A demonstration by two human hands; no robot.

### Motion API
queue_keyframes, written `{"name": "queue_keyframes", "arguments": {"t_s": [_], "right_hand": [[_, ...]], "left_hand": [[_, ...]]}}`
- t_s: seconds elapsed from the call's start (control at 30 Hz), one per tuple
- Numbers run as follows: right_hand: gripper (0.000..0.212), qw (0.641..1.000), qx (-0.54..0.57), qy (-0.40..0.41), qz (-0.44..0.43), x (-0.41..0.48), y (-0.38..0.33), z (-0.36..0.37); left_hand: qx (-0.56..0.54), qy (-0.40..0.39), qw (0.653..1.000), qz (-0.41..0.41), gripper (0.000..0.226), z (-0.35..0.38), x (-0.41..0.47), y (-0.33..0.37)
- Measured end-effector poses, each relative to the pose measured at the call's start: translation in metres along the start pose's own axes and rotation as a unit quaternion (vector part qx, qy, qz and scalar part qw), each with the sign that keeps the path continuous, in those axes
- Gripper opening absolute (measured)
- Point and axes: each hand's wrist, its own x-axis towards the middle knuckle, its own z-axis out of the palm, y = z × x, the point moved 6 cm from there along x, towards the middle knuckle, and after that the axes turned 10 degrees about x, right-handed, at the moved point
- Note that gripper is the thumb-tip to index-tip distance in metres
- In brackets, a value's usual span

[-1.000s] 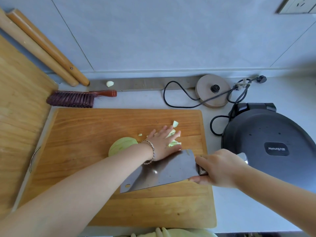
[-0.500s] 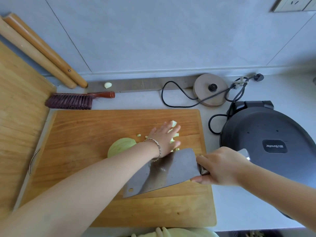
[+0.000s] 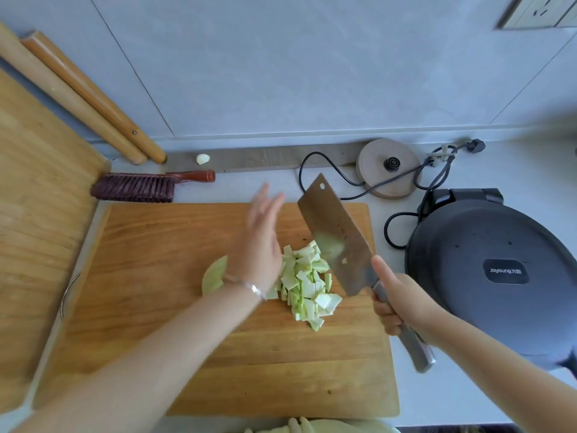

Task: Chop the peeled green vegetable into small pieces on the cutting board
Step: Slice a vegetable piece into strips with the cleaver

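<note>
A pile of small pale green vegetable pieces [image 3: 307,284] lies in the middle right of the wooden cutting board [image 3: 162,276]. An uncut rounded green piece [image 3: 214,276] sits just left of it, partly hidden by my wrist. My left hand [image 3: 260,242] hovers flat above the board, fingers straight and apart, empty, a bracelet on the wrist. My right hand [image 3: 398,303] grips the handle of a steel cleaver [image 3: 335,235]. The blade is raised and tilted, tip toward the wall, with one green bit stuck to its face.
A dark round electric griddle [image 3: 493,276] stands right of the board. Behind are a kettle base [image 3: 388,167] with cord, a brush [image 3: 140,185], a garlic clove [image 3: 203,158] and two rolling pins [image 3: 84,98]. A second wooden board [image 3: 34,214] lies at left. Pale vegetable pieces [image 3: 312,426] show at the bottom edge.
The cleaver swung up from lying flat on the board to a raised tilt. My left hand lifted off the pieces, which now lie in one gathered pile.
</note>
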Motion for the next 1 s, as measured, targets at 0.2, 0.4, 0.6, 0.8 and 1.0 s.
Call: {"name": "queue_keyframes", "arguments": {"t_s": [0.2, 0.4, 0.6, 0.8, 1.0], "right_hand": [[0.059, 0.992, 0.112, -0.037, 0.054, -0.001, 0.001, 0.029], [0.059, 0.991, 0.117, -0.044, 0.045, -0.007, -0.002, 0.029], [0.059, 0.997, 0.068, -0.035, 0.028, -0.013, -0.008, 0.031], [0.057, 0.998, 0.055, 0.003, -0.007, -0.017, -0.019, 0.021], [0.058, 0.999, 0.026, 0.013, -0.024, -0.017, -0.02, 0.022]], "left_hand": [[0.172, -0.164, 0.939, 0.248, 0.103, 0.085, -0.074, 0.032], [0.192, -0.257, 0.944, 0.081, 0.094, 0.096, -0.09, 0.002], [0.144, -0.175, 0.97, 0.085, 0.092, 0.082, -0.072, 0.012], [0.146, -0.192, 0.968, 0.069, 0.057, 0.079, -0.067, 0.001], [0.04, -0.017, 0.997, 0.057, 0.012, 0.043, -0.04, -0.012]]}}
